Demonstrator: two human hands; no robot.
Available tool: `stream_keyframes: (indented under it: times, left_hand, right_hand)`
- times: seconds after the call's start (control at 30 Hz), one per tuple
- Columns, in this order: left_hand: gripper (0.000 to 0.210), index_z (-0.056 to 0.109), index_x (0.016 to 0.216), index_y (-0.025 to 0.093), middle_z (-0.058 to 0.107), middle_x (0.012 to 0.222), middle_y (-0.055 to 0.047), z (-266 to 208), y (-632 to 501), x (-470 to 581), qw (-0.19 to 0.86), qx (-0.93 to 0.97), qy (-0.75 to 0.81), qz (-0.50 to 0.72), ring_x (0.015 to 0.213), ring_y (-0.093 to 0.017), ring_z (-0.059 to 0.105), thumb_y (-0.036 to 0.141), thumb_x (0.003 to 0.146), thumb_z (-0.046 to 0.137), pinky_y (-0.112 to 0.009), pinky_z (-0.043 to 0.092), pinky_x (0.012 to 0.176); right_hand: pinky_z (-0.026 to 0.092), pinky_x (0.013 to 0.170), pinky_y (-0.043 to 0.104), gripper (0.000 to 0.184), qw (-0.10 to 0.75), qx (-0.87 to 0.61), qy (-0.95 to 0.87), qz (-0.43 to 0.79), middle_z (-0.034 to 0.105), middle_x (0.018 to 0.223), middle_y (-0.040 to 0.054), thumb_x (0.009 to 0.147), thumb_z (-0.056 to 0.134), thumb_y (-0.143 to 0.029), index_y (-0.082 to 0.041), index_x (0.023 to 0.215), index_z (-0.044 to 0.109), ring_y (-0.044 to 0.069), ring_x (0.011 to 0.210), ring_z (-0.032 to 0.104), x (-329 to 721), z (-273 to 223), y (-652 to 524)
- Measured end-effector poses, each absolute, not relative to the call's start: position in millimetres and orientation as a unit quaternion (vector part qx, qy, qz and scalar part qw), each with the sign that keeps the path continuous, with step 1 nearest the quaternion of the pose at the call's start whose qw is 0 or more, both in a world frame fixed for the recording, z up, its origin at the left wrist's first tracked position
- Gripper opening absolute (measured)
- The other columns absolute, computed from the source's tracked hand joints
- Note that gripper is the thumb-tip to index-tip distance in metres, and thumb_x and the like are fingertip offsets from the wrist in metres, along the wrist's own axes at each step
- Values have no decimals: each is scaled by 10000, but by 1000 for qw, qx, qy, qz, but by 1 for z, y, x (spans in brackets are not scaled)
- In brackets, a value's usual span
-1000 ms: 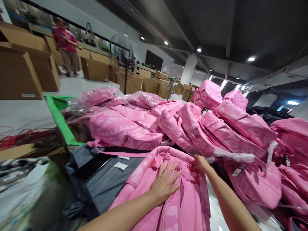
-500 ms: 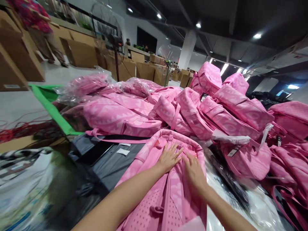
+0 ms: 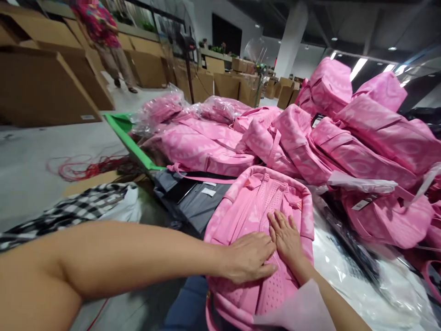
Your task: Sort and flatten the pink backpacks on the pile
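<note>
Pink backpack (image 3: 262, 216) (back panel up): left hand (image 3: 250, 257) and right hand (image 3: 287, 236), both open and flat, having slid down from its top edge, now pressing its lower panel beside stacked pink bags (image 3: 361, 147).

Both my hands have slid down the pink backpack (image 3: 262, 216) toward me. One second back, my left hand (image 3: 248, 256) lay spread flat near the pack's top edge and my right hand (image 3: 285, 236) gripped that edge off to the side, well apart from the left. Half a second back, the two had come together side by side on the upper panel. Now they rest lower, on the perforated back padding, left fingers turned across the pack and touching the right hand. My left forearm now crosses the lower view. My head has turned left; the person in the red top (image 3: 103, 32) shows again.
</note>
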State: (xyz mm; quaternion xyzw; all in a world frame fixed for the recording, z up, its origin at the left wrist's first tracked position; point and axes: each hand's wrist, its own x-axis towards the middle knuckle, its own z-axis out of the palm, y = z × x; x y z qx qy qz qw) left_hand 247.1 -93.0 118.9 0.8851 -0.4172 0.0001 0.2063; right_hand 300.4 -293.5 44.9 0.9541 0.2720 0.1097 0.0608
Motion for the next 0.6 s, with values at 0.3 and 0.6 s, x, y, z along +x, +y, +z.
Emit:
stream_keyframes:
  times: [0.3,0.6]
  left_hand:
    - [81,642,871,163,666,867,-91,41,-101,247,138,846,-511,67,813,-244,556,225,911,611,-397,458,835]
    - [95,638,1065,179,671,1116,-43,80,-70,257,231,846,-477,58,1011,-163,607,195,1016,558,-228,485,957]
  right_hand:
    - [341,1173,554,409,-42,942,247,222,579,1444,188,1027,368,-161,-145,1366,596,288,1355,522,303,56,-284]
    - [388,681,349,156,-79,769,632,58,605,841,46,945,559,-332,-192,897,609,200,763,498,211,114,-264]
